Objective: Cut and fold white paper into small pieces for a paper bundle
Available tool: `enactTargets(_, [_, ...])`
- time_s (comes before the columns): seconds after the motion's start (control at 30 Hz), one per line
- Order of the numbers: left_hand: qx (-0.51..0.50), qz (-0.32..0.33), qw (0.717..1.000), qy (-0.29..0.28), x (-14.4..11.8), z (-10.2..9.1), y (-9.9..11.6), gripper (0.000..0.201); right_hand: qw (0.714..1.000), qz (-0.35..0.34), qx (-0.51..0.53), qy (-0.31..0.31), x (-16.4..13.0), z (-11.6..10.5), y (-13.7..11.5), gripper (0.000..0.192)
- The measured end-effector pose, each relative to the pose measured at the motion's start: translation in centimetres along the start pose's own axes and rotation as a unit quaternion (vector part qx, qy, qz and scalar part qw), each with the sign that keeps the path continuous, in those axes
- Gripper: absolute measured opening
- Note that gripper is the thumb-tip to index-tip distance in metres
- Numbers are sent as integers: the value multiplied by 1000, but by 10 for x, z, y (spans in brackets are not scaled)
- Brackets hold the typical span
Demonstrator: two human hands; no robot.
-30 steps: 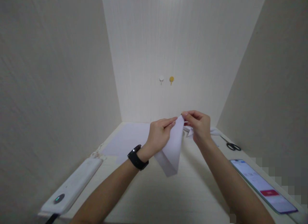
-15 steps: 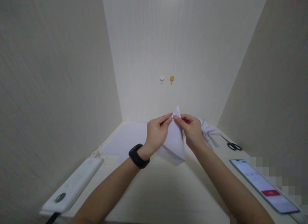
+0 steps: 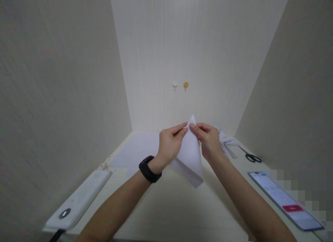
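Observation:
A white sheet of paper (image 3: 191,153), bent into a pointed cone-like shape, is held up over the desk between both hands. Its tip points upward and its lower edge flares open toward me. My left hand (image 3: 170,143), with a black watch on the wrist, pinches the paper just below the tip from the left. From the right, my right hand (image 3: 209,138) grips the same area, thumb lying on the front of the paper. The fingers behind the paper are partly hidden.
White paper sheets (image 3: 139,146) lie at the back left, and a white device (image 3: 80,198) at the front left. Black-handled scissors (image 3: 253,158), a phone (image 3: 284,198) and rolled white paper pieces (image 3: 227,141) are at right. Panels enclose the desk; two small hooks hang on the back one.
The paper's lower edge has dropped slightly and swung toward the right, opening a little wider. My right hand has shifted slightly rightward. Both hands keep their hold.

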State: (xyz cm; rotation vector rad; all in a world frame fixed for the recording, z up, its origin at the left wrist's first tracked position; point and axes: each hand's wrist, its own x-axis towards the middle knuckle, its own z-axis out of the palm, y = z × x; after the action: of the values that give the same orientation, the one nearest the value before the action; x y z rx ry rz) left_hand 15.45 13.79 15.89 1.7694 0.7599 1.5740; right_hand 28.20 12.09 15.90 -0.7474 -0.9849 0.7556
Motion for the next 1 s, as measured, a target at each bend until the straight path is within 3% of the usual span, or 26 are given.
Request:
enactTargets(0.4, [-21, -1, 1000, 2, 0, 0, 5, 22, 1000, -12, -17, 21, -5, 4, 1, 36])
enactTargets(1.0, [19, 31, 997, -72, -1, -6, 3, 22, 995, -93, -44, -16, 9, -17, -13, 25])
